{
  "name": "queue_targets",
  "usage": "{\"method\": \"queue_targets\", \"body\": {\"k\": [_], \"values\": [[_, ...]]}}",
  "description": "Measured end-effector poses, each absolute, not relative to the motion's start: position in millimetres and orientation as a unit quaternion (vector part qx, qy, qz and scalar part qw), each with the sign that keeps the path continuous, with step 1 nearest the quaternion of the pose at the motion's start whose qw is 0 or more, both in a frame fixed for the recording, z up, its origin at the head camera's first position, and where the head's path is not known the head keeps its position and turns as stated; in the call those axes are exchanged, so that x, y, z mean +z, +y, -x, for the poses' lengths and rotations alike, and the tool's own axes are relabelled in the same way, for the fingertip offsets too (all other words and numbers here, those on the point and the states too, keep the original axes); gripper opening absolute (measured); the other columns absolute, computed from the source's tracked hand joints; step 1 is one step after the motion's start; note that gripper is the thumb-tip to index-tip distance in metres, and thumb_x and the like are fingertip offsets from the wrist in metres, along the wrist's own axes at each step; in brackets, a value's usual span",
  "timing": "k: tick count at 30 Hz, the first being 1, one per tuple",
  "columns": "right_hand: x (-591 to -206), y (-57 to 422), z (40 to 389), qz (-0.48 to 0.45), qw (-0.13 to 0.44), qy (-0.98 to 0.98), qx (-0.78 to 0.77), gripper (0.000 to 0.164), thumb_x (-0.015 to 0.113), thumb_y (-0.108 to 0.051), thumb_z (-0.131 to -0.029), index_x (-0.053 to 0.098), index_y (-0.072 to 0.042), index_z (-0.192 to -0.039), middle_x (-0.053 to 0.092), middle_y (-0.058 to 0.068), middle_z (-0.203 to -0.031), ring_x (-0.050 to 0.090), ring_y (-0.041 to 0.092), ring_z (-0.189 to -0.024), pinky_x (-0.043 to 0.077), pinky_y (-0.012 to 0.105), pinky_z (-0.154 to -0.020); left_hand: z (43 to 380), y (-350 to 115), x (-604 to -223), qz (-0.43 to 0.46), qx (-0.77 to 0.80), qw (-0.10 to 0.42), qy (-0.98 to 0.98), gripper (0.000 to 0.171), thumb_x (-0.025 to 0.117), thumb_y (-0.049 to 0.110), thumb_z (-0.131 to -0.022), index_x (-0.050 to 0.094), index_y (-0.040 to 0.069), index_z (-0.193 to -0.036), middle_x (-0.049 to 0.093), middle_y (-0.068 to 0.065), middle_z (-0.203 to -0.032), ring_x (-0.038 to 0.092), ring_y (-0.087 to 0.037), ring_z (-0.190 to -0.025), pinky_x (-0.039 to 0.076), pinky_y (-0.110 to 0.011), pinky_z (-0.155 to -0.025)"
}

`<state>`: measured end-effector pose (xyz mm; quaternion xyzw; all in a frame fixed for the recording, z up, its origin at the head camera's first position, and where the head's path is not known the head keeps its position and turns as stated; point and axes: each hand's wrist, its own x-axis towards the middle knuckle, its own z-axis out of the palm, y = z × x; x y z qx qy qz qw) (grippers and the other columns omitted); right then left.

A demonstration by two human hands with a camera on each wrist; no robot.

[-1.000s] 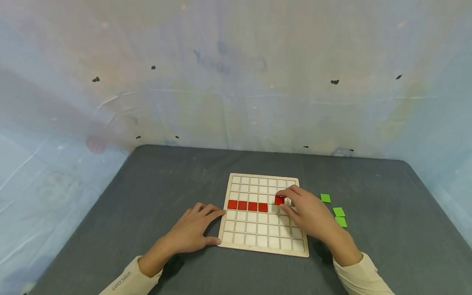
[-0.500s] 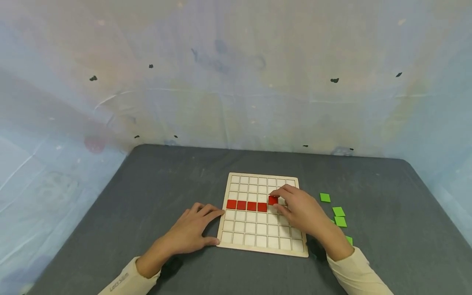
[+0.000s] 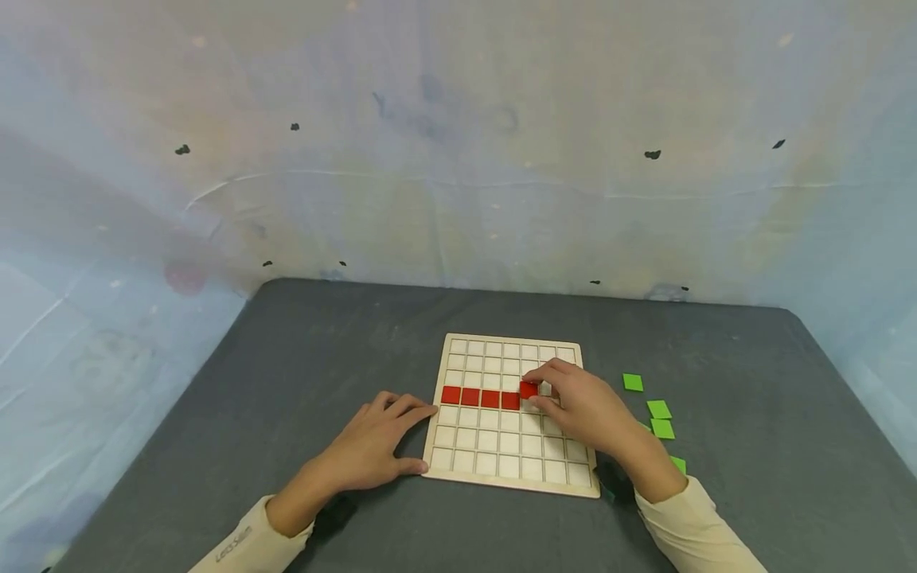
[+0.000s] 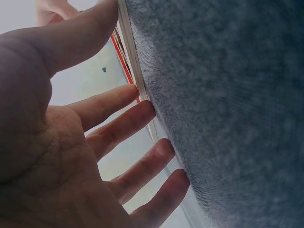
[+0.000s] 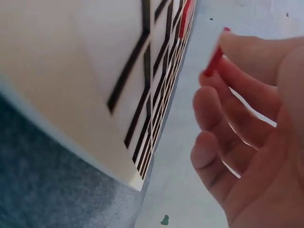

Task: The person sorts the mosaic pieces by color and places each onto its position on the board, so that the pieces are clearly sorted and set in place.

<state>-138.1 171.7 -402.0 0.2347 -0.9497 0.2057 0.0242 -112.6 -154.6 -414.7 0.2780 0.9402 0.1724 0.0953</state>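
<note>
A pale wooden grid board [image 3: 494,480] lies on the dark table, with a row of several red square tiles [image 3: 470,397] set across its left and middle cells. My right hand [image 3: 583,406] pinches another red tile [image 3: 528,390] between thumb and fingertips, just right of that row; in the right wrist view this tile [image 5: 216,59] is seen edge-on, raised above the board. My left hand [image 3: 372,446] rests at the board's left side, thumb and fingertips against its edge. The left wrist view shows those fingers [image 4: 118,128] spread and fairly straight along the rim.
Several green square tiles [image 3: 658,410] lie on the table right of the board, some partly hidden by the right forearm. The dark table [image 3: 344,342] reaches back to a pale patterned cloth wall [image 3: 458,159].
My right hand has moved left with the red tile, up to the end of the red row, then stayed nearly still. More green tiles show beside the forearm. The left hand has stayed put.
</note>
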Motion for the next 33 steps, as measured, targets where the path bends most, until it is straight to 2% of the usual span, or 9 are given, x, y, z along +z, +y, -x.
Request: {"method": "queue_targets", "body": {"k": [12,20,33], "values": [[-399.7,167.1,138.0,-0.235,0.019,-0.938,0.255,0.029,0.072,-0.027,-0.093,0.069,-0.021,-0.121,0.065,-0.008,-0.111,0.055,0.007,-0.081,0.045,0.022,-0.065,114.1,-156.1,-412.8,-0.281,0.169,0.091,0.940,0.071,0.079,0.043,-0.083,0.051,0.025,-0.146,0.052,0.003,-0.137,0.046,-0.025,-0.120,0.041,-0.054,-0.096],[-406.7,170.5,139.6,-0.232,0.021,-0.943,0.238,0.026,0.073,-0.026,-0.092,0.071,-0.018,-0.116,0.066,-0.005,-0.107,0.049,0.004,-0.075,0.042,0.022,-0.063,114.3,-155.8,-413.4,-0.281,0.171,0.095,0.940,0.071,0.079,0.044,-0.083,0.051,0.025,-0.145,0.052,0.002,-0.138,0.046,-0.026,-0.122,0.041,-0.056,-0.098],[-412.1,172.7,138.2,-0.220,-0.019,-0.955,0.199,0.025,0.074,-0.027,-0.091,0.070,-0.021,-0.115,0.063,-0.008,-0.102,0.048,0.003,-0.074,0.041,0.023,-0.065,113.3,-155.7,-414.8,-0.282,0.175,0.098,0.938,0.071,0.079,0.043,-0.083,0.051,0.025,-0.145,0.052,0.003,-0.137,0.046,-0.026,-0.122,0.040,-0.056,-0.097]]}}
